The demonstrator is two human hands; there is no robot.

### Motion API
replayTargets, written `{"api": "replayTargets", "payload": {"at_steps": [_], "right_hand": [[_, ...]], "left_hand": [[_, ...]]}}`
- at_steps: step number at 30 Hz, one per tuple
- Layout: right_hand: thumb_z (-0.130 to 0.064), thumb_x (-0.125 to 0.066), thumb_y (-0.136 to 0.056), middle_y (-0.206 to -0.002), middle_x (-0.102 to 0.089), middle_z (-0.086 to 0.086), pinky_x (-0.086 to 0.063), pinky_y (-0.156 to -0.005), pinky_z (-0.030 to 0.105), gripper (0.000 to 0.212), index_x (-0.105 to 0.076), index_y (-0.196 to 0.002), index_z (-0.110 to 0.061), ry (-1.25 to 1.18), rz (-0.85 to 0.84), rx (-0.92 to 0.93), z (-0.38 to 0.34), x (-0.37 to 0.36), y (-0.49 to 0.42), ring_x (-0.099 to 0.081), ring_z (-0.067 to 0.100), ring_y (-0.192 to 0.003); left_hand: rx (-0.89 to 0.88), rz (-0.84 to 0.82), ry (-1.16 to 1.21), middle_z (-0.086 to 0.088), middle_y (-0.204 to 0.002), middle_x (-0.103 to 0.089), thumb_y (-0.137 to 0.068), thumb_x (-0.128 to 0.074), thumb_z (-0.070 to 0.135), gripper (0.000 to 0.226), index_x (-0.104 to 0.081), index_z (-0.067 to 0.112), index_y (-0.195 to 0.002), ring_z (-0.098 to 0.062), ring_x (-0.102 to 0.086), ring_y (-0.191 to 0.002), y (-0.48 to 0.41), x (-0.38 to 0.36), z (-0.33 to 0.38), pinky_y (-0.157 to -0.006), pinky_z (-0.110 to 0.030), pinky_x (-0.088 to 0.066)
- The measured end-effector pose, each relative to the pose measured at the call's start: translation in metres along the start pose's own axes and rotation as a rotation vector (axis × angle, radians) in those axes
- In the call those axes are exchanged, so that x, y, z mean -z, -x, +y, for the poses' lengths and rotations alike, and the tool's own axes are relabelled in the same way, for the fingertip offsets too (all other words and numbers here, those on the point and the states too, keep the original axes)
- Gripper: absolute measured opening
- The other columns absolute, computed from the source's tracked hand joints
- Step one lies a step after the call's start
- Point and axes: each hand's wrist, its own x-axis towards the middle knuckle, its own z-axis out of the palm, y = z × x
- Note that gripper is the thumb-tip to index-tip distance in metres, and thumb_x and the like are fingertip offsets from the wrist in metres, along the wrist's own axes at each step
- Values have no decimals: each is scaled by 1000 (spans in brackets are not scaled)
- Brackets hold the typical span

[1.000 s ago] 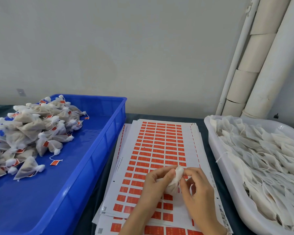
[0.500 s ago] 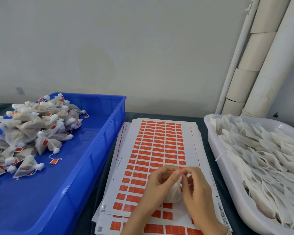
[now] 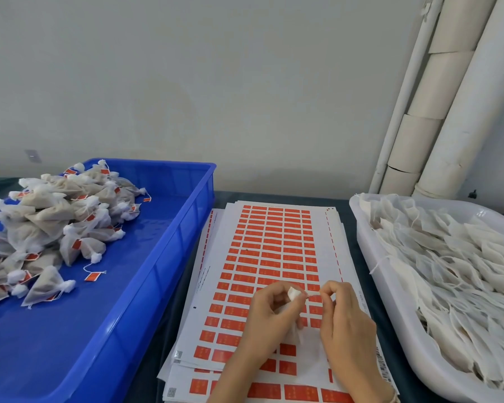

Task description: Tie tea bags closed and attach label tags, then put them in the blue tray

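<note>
Left of frame, the blue tray [image 3: 184,228] is showing smooth, glossy plastic; the central label sheets [image 3: 274,242] are looking matt paper.

left hand [image 3: 269,318]: fingers curled, gripping | right hand [image 3: 344,324]: fingertips pinching

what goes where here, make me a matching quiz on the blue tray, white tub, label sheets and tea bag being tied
1 blue tray
2 white tub
3 label sheets
4 tea bag being tied

a middle, between the two containers
b left, holds tagged bags
c in the left hand
d right, holds flat untagged bags

Pairs: 1-b, 2-d, 3-a, 4-c
</note>
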Motion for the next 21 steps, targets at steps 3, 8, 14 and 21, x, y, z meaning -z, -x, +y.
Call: {"api": "replayTargets", "payload": {"at_steps": [3,8,14,21], "right_hand": [[-21,-57,-84,-83,-63,0,-42,-48,12,11,-55,-90,-12,37,33,-32,0,3,-2,-54,10,-47],[-19,-60,-89,-89,-58,-4,-42,-50,14,13,-48,-92,-21,80,-81,-75,0,1,-1,-55,11,-53],[-25,-57,-92,-95,-57,-8,-42,-54,11,15,-42,-95,-28,50,-201,-83,4,0,2,-57,9,-58],[-30,-56,-92,-105,-59,-7,-50,-78,20,12,-48,-101,-27,-10,-119,-227,8,1,1,-60,10,-84]], "left_hand": [[12,-5,-7,2,-63,-64,-91,-64,21,13,-67,13,-80,-12,-62,-57,0,-1,2,-61,-19,-51],[16,37,-87,2,-66,-65,-90,-65,21,12,-65,17,-78,-16,-64,-62,0,0,0,-62,-20,-53],[15,123,-153,11,-70,-66,-88,-66,20,11,-64,26,-78,-10,-64,-71,-2,3,-4,-62,-14,-50],[31,69,-202,15,-70,-63,-91,-62,23,14,-61,28,-78,-2,-60,-69,-3,-1,-7,-61,-11,-47]]}}
